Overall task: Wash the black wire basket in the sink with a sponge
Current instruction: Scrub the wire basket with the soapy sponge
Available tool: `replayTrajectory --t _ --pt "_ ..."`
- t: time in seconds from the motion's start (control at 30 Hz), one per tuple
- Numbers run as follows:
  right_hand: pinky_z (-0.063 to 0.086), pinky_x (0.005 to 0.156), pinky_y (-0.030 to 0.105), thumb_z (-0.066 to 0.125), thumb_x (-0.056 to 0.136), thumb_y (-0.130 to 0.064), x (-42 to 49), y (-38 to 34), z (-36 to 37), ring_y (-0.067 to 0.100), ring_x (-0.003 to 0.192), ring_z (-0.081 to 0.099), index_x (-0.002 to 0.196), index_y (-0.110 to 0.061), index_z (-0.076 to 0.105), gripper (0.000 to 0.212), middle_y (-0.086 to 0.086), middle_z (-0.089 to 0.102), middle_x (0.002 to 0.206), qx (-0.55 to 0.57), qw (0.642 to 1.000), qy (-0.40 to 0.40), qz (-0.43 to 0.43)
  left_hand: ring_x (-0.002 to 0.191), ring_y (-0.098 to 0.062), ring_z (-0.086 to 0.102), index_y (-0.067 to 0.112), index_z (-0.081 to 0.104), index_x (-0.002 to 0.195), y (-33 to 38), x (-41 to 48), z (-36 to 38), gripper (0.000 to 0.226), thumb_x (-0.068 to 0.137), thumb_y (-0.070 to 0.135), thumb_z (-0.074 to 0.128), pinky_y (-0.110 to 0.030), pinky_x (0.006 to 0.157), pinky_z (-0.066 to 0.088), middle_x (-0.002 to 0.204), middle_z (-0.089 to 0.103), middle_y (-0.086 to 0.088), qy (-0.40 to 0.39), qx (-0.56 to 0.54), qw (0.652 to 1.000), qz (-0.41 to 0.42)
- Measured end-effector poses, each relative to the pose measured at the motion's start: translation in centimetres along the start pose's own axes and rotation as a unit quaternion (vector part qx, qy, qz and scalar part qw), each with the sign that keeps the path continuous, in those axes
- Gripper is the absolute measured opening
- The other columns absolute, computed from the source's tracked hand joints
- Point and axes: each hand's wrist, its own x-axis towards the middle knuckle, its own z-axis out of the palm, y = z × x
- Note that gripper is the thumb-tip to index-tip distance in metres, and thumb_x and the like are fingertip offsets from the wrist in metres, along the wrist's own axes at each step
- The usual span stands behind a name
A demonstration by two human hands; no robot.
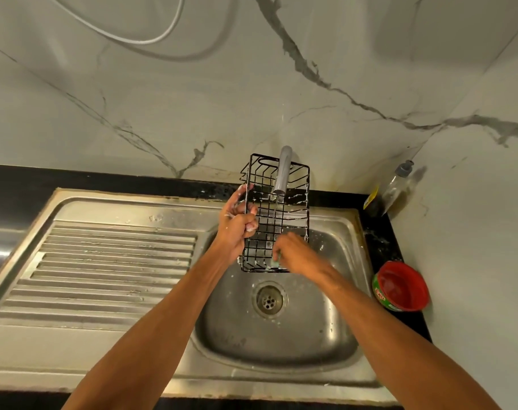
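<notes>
Basket: the black wire basket (pixel 274 216) is held up over the bowl of the sink (pixel 281 338), tilted with its far end just under the tap (pixel 282 170) and its near end lower, above the drain (pixel 269 300).
Left hand: the left hand (pixel 238 223) grips the basket's left long edge, fingers curled tight round the wire and flecked with foam.
Right hand: the right hand (pixel 296 253) is at the basket's near end, blurred, fingers bent down and pinching the sponge against the wires.
Sponge: only a pale green bit of the sponge (pixel 277 263) shows under the fingers – the rest is hidden.
Step in hand: scrubbing, by my reading; the near end is being soaped while the other hand steadies the frame.
Next move: likely to work the sponge along the remaining wires and corners, then turn the basket so water reaches every side. That calls for a firm grip on a slippery frame and pressure light enough not to bend the thin wires.
Basket's look: a long rectangular grid of thin black wire with raised sides – white suds cling to the far half and along several crossings, so it is soaped but not rinsed.
Tap: a thin stream seems to fall from the spout through the grid.
Sink: steel, wet, spotted with foam; its ribbed draining board (pixel 109 261) lies to the left.
Around: a red tub (pixel 402 287) and a pump bottle (pixel 399 184) stand on the dark counter at the right, against the marbled wall.
</notes>
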Motion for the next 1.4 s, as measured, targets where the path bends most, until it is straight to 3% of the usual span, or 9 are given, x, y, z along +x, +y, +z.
replayTrajectory --t 0.2,0.33,0.5,0.67,0.93,1.07,1.17,1.27,1.4 --pt "0.056 0.083 0.032 0.060 0.084 0.013 -0.6 -4.1 1.0 0.021 0.089 0.071 0.092 -0.008 0.077 0.028 0.007 0.076 0.096 0.362 0.932 0.010 0.026 0.049 -0.008 0.033 0.019 0.046 0.148 -0.2 -0.2 -0.5 0.079 0.085 -0.029 0.038 -0.019 0.041 0.028 0.076 0.053 -0.004 0.014 0.020 1.000 -0.004" --pt "0.056 0.086 0.031 0.057 0.085 0.014 -2.4 -0.3 -0.6 0.015 0.093 0.068 0.092 -0.016 0.074 0.035 0.001 0.074 0.097 0.435 0.880 0.169 0.091 0.049 -0.007 0.033 0.027 0.055 0.137 -0.3 -1.0 -1.2 0.076 0.088 -0.027 0.035 -0.018 0.041 0.025 0.079 0.055 -0.004 0.027 -0.042 0.999 -0.016" --pt "0.044 0.060 0.018 0.045 0.095 0.000 -2.7 0.3 -0.3 0.014 0.081 0.063 0.091 -0.020 0.068 0.030 0.000 0.069 0.090 0.385 0.810 0.377 0.231 0.051 -0.007 0.036 0.028 0.058 0.132 -1.8 -2.9 -1.8 0.068 0.092 -0.023 0.037 -0.017 0.040 0.029 0.082 0.056 -0.006 0.033 -0.088 0.995 -0.039" --pt "0.048 0.068 0.031 0.058 0.090 -0.045 -1.8 0.9 0.6 0.018 0.079 0.063 0.099 -0.021 0.063 0.026 0.000 0.069 0.086 0.393 0.854 0.199 0.277 0.047 -0.005 0.036 0.021 0.051 0.141 -2.7 -4.6 -2.1 0.067 0.092 -0.022 0.036 -0.015 0.037 0.028 0.080 0.056 -0.005 0.049 -0.128 0.990 -0.038" --pt "0.033 0.042 0.020 0.070 0.082 -0.006 -2.0 0.9 0.9 -0.001 0.038 0.041 0.108 -0.026 0.071 0.033 -0.004 0.074 0.070 0.315 0.905 0.154 0.240 0.068 -0.020 0.061 0.033 0.036 0.145 -1.9 -7.4 -3.7 0.085 0.084 -0.025 0.049 -0.026 0.050 0.049 0.112 0.060 -0.014 0.035 0.080 0.992 -0.086" --pt "0.029 0.037 0.020 0.065 0.086 -0.002 -2.5 0.9 0.4 0.000 0.035 0.036 0.107 -0.017 0.072 0.027 -0.002 0.074 0.072 0.315 0.911 0.156 0.215 0.088 -0.034 0.076 0.028 0.037 0.142 -1.4 -8.3 -6.3 0.054 0.099 0.005 0.060 -0.046 0.078 0.063 0.126 0.067 -0.010 0.020 0.240 0.953 -0.186" --pt "0.029 0.037 0.021 0.068 0.084 -0.001 -2.8 1.3 -0.1 0.006 0.041 0.036 0.114 -0.020 0.071 0.035 -0.002 0.073 0.071 0.311 0.922 0.142 0.180 0.075 -0.025 0.077 0.010 0.062 0.126 -0.7 -7.9 -8.9 0.034 0.097 0.026 0.067 -0.044 0.078 0.064 0.111 0.075 -0.012 0.087 0.437 0.888 -0.114" --pt "0.029 0.037 0.019 0.069 0.085 -0.002 -2.9 1.9 -0.4 0.003 0.041 0.035 0.116 -0.018 0.070 0.036 -0.001 0.074 0.072 0.310 0.928 0.129 0.159 0.092 -0.022 0.069 0.009 0.059 0.133 0.6 -6.1 -9.1 0.062 0.086 0.046 0.076 -0.043 0.085 0.060 0.120 0.067 -0.014 0.158 0.582 0.796 0.056" --pt "0.036 0.041 0.020 0.076 0.080 -0.005 -3.3 2.2 -1.7 0.004 0.045 0.044 0.110 -0.022 0.072 0.034 -0.003 0.073 0.070 0.332 0.926 0.111 0.142 0.134 -0.032 0.048 0.019 0.035 0.155 2.9 -2.3 -6.9 0.095 0.077 0.039 0.086 -0.053 0.112 0.042 0.152 0.044 -0.013 0.004 0.598 0.801 -0.005"
